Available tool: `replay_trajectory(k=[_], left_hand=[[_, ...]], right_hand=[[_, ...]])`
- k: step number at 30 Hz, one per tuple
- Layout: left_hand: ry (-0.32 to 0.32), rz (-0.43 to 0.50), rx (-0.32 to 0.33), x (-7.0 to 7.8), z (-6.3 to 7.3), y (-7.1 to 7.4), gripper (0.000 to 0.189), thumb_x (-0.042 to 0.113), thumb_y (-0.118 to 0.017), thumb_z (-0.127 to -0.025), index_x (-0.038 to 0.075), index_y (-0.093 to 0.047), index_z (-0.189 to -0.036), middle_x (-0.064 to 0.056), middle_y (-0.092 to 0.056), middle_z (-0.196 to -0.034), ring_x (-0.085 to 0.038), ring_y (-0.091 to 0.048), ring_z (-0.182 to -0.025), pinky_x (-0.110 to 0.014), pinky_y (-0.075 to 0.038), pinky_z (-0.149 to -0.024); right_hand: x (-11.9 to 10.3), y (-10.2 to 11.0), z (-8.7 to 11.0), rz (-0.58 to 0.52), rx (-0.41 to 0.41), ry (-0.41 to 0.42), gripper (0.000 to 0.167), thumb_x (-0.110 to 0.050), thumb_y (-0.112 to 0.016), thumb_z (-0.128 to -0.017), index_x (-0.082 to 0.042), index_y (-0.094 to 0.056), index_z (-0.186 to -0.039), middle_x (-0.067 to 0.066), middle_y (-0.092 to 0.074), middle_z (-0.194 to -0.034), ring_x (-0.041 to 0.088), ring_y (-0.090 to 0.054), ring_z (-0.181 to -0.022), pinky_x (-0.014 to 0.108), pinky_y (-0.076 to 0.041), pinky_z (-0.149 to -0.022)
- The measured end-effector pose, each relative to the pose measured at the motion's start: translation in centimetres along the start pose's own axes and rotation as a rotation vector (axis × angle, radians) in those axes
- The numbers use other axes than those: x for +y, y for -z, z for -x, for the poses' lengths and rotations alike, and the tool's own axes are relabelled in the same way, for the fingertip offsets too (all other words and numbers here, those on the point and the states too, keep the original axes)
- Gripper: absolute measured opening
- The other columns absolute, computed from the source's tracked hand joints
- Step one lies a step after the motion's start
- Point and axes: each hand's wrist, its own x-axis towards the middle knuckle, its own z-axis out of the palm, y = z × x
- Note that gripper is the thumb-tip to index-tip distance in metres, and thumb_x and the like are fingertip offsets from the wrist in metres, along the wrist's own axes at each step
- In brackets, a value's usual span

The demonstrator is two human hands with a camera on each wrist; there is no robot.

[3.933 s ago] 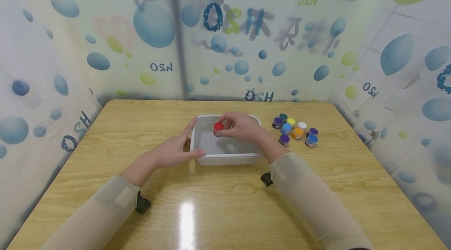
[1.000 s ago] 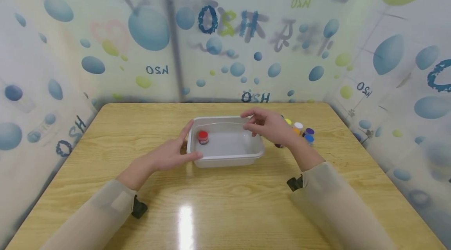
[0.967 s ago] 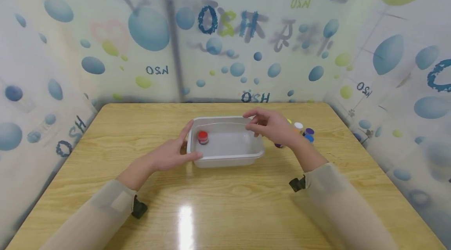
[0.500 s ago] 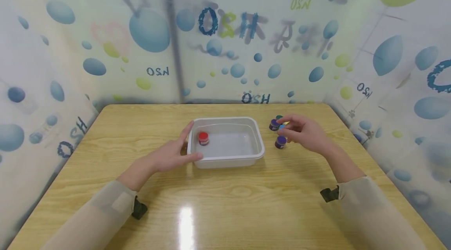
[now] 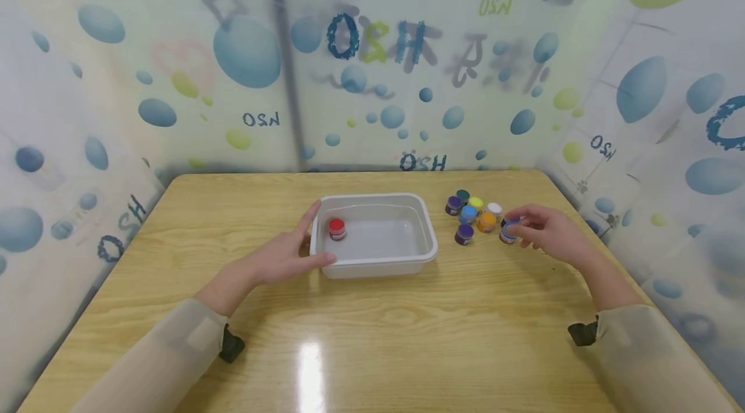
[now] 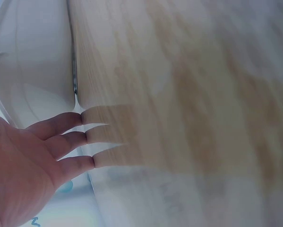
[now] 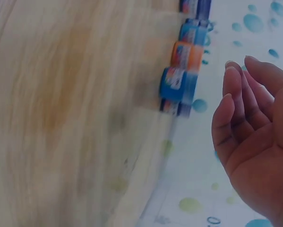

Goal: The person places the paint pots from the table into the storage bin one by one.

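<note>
A white plastic tub (image 5: 378,264) stands mid-table with one red-lidded paint jar (image 5: 337,229) inside near its left end. My left hand (image 5: 279,256) rests against the tub's left end, its thumb across the front rim and index finger along the back corner. In the left wrist view, the other fingertips (image 6: 87,162) touch the tabletop. My right hand (image 5: 550,232) hovers at the right side of the jar group, thumb and index finger overlapping a blue-lidded jar (image 5: 507,236). The right wrist view has this hand's fingers bent, nothing between them, apart from the jars.
Left of my right hand, several paint jars cluster: orange (image 5: 487,222), white (image 5: 494,209), yellow (image 5: 475,203), light blue (image 5: 468,214), dark green (image 5: 462,195) and purple (image 5: 464,234). The wooden table (image 5: 372,342) meets a patterned wall (image 5: 372,96) behind.
Earlier my right hand held the red-lidded jar over the tub; that jar now stands inside it. The hand has since moved right, past the other jars. The left hand has stayed on the tub.
</note>
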Motion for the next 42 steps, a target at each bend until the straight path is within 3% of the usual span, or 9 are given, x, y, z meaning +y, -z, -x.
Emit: replay_trajectory(k=[5,12,24,34,42], left_hand=[[-0.003,-0.001,-0.002,-0.3,0.0,0.0,0.119,0.075,-0.064,-0.099,0.034,0.016,-0.176,-0.031,-0.042,-0.171,-0.051,-0.053,-0.15,-0.067,-0.04,-0.126],[-0.008,-0.003,-0.001,-0.3,0.0,0.1,0.119,0.075,-0.064,-0.099,0.033,0.016,-0.176,-0.032,-0.041,-0.171,-0.051,-0.054,-0.15,-0.066,-0.041,-0.125],[-0.008,-0.007,0.001,0.2,0.2,0.3,0.118,0.074,-0.064,-0.1,0.03,0.015,-0.177,-0.031,-0.045,-0.169,-0.052,-0.054,-0.149,-0.067,-0.041,-0.125],[-0.017,0.0,-0.001,0.2,0.2,0.3,0.119,0.074,-0.065,-0.1,0.03,0.014,-0.177,-0.03,-0.045,-0.169,-0.051,-0.054,-0.15,-0.066,-0.041,-0.125],[-0.007,0.009,-0.005,-0.1,0.1,0.3,0.12,0.074,-0.065,-0.099,0.033,0.016,-0.176,-0.029,-0.044,-0.17,-0.049,-0.053,-0.151,-0.066,-0.04,-0.126]], right_hand=[[2.0,0.4,-0.4,0.011,-0.025,-0.046,0.045,-0.033,-0.067,-0.112,-0.004,-0.064,-0.146,0.015,-0.075,-0.111,0.026,-0.07,-0.082,0.034,-0.06,-0.071],[3.1,0.6,-0.8,0.053,-0.066,-0.074,0.045,-0.03,-0.067,-0.111,-0.004,-0.062,-0.148,0.015,-0.074,-0.11,0.024,-0.067,-0.083,0.034,-0.057,-0.069],[3.4,0.3,-1.7,0.073,-0.064,-0.104,0.054,-0.038,-0.074,-0.107,-0.005,-0.063,-0.147,0.014,-0.071,-0.11,0.022,-0.066,-0.082,0.03,-0.056,-0.065],[3.4,0.0,-1.8,0.038,-0.096,-0.114,0.051,-0.037,-0.072,-0.109,-0.005,-0.061,-0.147,0.011,-0.067,-0.1,0.019,-0.058,-0.069,0.029,-0.048,-0.06],[3.2,-0.2,-2.0,0.022,-0.113,-0.118,0.052,-0.034,-0.073,-0.107,-0.006,-0.06,-0.149,0.012,-0.067,-0.102,0.019,-0.057,-0.068,0.03,-0.047,-0.059]])
